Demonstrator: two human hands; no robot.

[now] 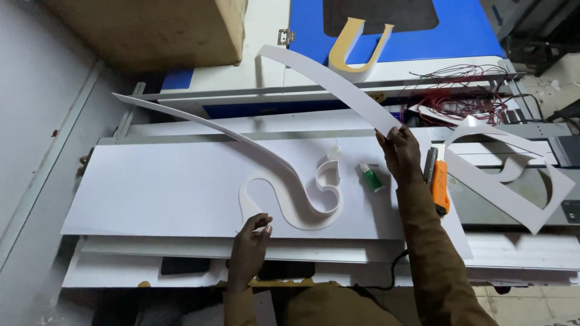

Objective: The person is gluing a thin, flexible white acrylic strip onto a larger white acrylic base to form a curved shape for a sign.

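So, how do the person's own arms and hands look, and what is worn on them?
Both hands are bare: no gloves, rings or watch can be seen on the left hand or the right hand. Both arms wear long brown sleeves, which reach to the wrists. The right sleeve shows soft folds along the forearm. Only the cuff end of the left sleeve is in view.

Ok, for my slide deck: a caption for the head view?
Left hand steadies S-shaped letter; right hand holds long white strip.

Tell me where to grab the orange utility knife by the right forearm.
Take the orange utility knife by its orange handle, from above. It lies flat on the white board, long axis running away from the person, dark blade end farthest, with the right hand just beside it.
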